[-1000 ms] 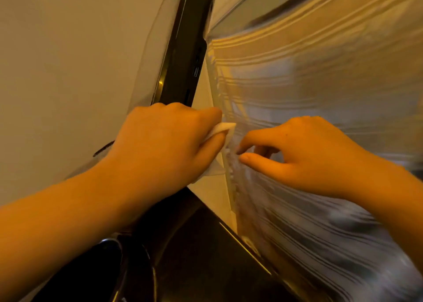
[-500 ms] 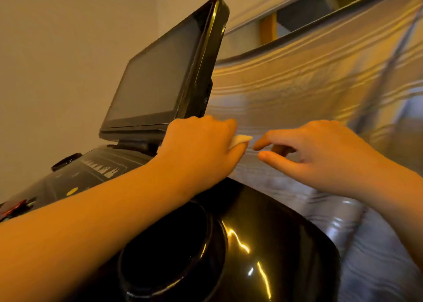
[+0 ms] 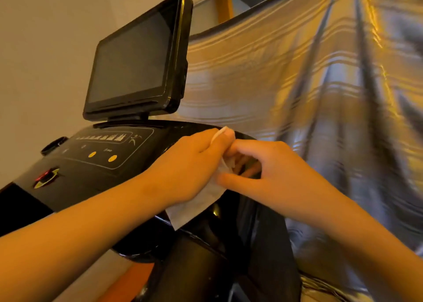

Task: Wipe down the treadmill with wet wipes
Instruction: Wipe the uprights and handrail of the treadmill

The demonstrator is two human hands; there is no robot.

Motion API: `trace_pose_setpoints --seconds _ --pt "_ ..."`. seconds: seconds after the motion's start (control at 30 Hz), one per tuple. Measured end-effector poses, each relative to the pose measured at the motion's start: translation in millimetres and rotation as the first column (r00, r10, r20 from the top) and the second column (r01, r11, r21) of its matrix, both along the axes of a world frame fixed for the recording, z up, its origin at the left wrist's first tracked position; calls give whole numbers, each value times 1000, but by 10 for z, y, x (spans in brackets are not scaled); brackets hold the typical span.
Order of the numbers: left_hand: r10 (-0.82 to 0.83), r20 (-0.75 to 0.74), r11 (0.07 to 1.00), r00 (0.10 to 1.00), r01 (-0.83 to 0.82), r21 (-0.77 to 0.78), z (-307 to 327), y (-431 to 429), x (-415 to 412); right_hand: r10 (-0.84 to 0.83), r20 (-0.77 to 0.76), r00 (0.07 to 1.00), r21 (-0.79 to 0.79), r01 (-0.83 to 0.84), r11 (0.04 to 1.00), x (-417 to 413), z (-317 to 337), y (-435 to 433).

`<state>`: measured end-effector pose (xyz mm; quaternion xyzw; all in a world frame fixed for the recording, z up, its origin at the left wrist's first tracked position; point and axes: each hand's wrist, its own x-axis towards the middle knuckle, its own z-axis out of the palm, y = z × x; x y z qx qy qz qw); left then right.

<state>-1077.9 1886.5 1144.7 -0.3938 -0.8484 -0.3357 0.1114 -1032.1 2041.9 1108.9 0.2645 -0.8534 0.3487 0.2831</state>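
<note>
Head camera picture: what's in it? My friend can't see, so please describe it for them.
The left hand and right hand hold a white wipe together over the right end of a black treadmill console. A dark screen stands on the console, left of the hands, and a shiny striped curtain hangs behind.

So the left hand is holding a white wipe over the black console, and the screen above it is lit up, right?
Not quite: the screen is dark, not lit, as the head view shows. The rest stands: the left hand holds a white wipe over the black console.
</note>
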Motion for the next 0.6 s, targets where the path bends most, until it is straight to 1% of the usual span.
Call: trace_pose_setpoints --seconds 0.07,0.17,0.23,0.33,0.43,0.5,0.6 --pt "-65 77 997 995 68 -28 -42 -17 60 -34 1 999 3 34 999 31 -44 25" --pt "-57 131 987 990 75 -143 -54 -41 146 38 72 997 -77 -33 996 55 -101 113" --pt "-30 126 985 992 51 -166 -39 -68 176 58 108 993 -104 -46 994 80 -167 175" --pt "-16 86 988 996 30 -154 2 -127 172 39 124 991 -116 -24 993 67 -288 283" --pt "-37 121 977 992 62 -204 28 -196 148 24 163 986 -190 8 982 74 -368 442" --pt "-53 152 973 987 85 -215 52 -210 113 86 225 971 -251 -27 968 102 -392 525" --pt "-82 276 983 958 124 -135 85 -140 108 241 270 932 -397 -120 910 111 -416 571"
